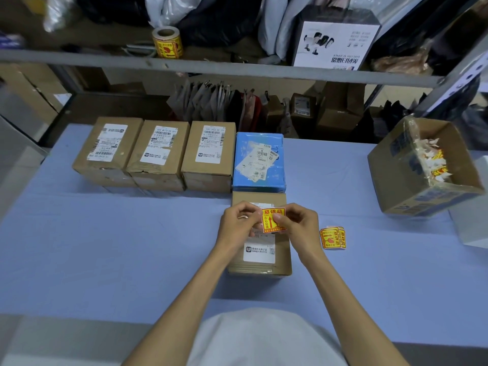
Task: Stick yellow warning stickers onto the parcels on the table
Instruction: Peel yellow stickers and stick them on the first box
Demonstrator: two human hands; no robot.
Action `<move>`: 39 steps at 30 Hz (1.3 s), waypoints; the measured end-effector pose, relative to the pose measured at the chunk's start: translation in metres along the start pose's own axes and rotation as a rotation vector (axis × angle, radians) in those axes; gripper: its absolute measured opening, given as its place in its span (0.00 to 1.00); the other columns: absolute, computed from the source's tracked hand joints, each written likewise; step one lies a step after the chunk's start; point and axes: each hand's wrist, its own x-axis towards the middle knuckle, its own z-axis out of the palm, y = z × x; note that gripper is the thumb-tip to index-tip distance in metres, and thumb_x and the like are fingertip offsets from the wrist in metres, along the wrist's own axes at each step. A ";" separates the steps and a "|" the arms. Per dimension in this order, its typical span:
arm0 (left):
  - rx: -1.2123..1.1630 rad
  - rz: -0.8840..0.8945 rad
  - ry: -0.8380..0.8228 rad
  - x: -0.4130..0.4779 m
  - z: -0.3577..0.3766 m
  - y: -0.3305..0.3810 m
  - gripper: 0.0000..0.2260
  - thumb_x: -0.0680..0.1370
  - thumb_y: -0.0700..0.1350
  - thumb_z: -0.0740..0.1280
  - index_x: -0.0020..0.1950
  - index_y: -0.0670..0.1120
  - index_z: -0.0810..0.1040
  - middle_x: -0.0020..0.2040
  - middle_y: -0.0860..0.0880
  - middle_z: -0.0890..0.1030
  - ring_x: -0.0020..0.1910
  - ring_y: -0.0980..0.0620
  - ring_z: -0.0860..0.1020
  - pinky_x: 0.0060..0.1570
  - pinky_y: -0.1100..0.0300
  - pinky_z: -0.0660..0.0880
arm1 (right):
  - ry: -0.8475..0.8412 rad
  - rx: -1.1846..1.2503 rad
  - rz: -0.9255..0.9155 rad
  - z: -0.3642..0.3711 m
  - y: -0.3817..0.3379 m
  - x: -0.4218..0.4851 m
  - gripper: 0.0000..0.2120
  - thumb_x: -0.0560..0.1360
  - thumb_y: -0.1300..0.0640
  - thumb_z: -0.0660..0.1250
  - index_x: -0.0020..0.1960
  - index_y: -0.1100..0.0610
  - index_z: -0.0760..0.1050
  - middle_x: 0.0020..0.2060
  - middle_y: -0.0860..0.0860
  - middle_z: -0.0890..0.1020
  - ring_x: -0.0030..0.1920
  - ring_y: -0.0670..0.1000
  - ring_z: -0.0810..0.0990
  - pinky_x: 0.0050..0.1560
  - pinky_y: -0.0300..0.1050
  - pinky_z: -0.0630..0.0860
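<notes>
Yellow and red, the warning sticker [273, 220] is pinched at its side edges by the left hand [239, 221] and the right hand [298, 223] over the cardboard parcel [260, 262] on the blue table [105, 247], seemingly not yet pressed flat.

yellow-and-red sticker [273, 220], brown parcel [260, 262], blue box [258, 159]

Pale grey shirt [264, 339], bare forearms [184, 294].
</notes>
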 end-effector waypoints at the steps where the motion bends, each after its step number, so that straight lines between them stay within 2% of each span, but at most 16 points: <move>1: 0.008 -0.004 -0.009 0.000 -0.001 0.001 0.02 0.77 0.41 0.68 0.45 0.45 0.80 0.45 0.43 0.83 0.36 0.53 0.83 0.30 0.65 0.74 | -0.007 -0.015 -0.012 -0.002 0.000 0.001 0.01 0.73 0.64 0.70 0.45 0.60 0.81 0.40 0.53 0.85 0.42 0.49 0.83 0.42 0.39 0.79; 5: 0.039 0.003 -0.086 -0.002 0.001 0.002 0.04 0.76 0.39 0.68 0.42 0.46 0.79 0.41 0.45 0.83 0.37 0.52 0.83 0.29 0.65 0.73 | 0.029 -0.019 -0.051 -0.005 0.000 0.003 0.03 0.74 0.64 0.70 0.47 0.60 0.81 0.41 0.53 0.84 0.40 0.47 0.82 0.41 0.38 0.79; 8: 0.071 0.017 -0.136 -0.005 0.004 0.002 0.05 0.77 0.38 0.67 0.41 0.46 0.78 0.39 0.47 0.82 0.37 0.54 0.82 0.29 0.66 0.73 | 0.068 0.030 -0.052 -0.006 0.000 0.004 0.05 0.73 0.66 0.70 0.49 0.60 0.80 0.41 0.51 0.84 0.39 0.42 0.82 0.37 0.33 0.77; 12: 0.089 0.016 -0.149 -0.005 0.002 0.001 0.07 0.76 0.37 0.67 0.40 0.46 0.79 0.36 0.48 0.82 0.36 0.53 0.82 0.29 0.65 0.73 | 0.082 0.046 -0.066 -0.007 -0.001 0.003 0.06 0.72 0.67 0.70 0.49 0.60 0.80 0.42 0.50 0.83 0.39 0.38 0.82 0.37 0.32 0.77; 18: 0.104 0.017 -0.163 -0.002 0.003 -0.002 0.05 0.76 0.38 0.67 0.41 0.45 0.79 0.36 0.48 0.83 0.35 0.52 0.82 0.30 0.64 0.74 | 0.088 0.036 -0.074 -0.008 0.000 0.005 0.07 0.72 0.67 0.70 0.48 0.59 0.80 0.42 0.48 0.83 0.40 0.38 0.82 0.37 0.31 0.77; 23: 0.054 0.011 -0.173 -0.003 0.002 -0.003 0.07 0.77 0.37 0.66 0.41 0.46 0.78 0.36 0.48 0.82 0.34 0.54 0.81 0.30 0.65 0.73 | 0.122 -0.003 -0.052 -0.008 0.006 0.006 0.08 0.72 0.63 0.72 0.51 0.56 0.80 0.45 0.50 0.83 0.46 0.49 0.81 0.42 0.38 0.78; 27: 0.003 0.019 -0.158 -0.002 0.002 -0.002 0.05 0.77 0.38 0.66 0.42 0.44 0.79 0.36 0.49 0.82 0.35 0.55 0.82 0.31 0.67 0.74 | 0.183 -0.146 -0.147 -0.008 0.007 0.003 0.08 0.71 0.60 0.74 0.49 0.53 0.81 0.48 0.48 0.81 0.49 0.46 0.78 0.44 0.37 0.74; 31: -0.024 0.024 -0.145 -0.001 0.003 -0.003 0.04 0.77 0.37 0.66 0.43 0.43 0.78 0.34 0.52 0.82 0.34 0.56 0.81 0.34 0.65 0.75 | 0.074 -0.152 -0.164 -0.005 0.005 0.001 0.03 0.72 0.62 0.72 0.43 0.54 0.83 0.42 0.47 0.84 0.44 0.46 0.81 0.41 0.32 0.75; 35: -0.051 0.049 -0.133 0.001 0.003 -0.006 0.04 0.77 0.37 0.67 0.43 0.42 0.79 0.35 0.50 0.83 0.36 0.55 0.81 0.45 0.54 0.79 | 0.001 -0.102 -0.117 0.000 0.004 -0.001 0.05 0.72 0.62 0.71 0.43 0.54 0.83 0.40 0.48 0.85 0.43 0.47 0.82 0.43 0.35 0.77; 37: -0.065 0.056 -0.131 0.001 0.003 -0.006 0.03 0.77 0.38 0.68 0.44 0.42 0.80 0.38 0.46 0.82 0.37 0.54 0.81 0.45 0.56 0.79 | -0.027 -0.066 -0.085 0.002 0.005 -0.003 0.05 0.74 0.62 0.69 0.44 0.54 0.84 0.40 0.48 0.86 0.44 0.48 0.83 0.45 0.39 0.79; 39: -0.076 0.058 -0.131 0.002 0.003 -0.006 0.02 0.77 0.37 0.67 0.45 0.41 0.80 0.39 0.44 0.82 0.37 0.54 0.81 0.42 0.62 0.79 | -0.039 -0.047 -0.057 0.004 0.004 -0.005 0.05 0.75 0.60 0.68 0.45 0.54 0.83 0.41 0.48 0.86 0.43 0.48 0.84 0.43 0.40 0.80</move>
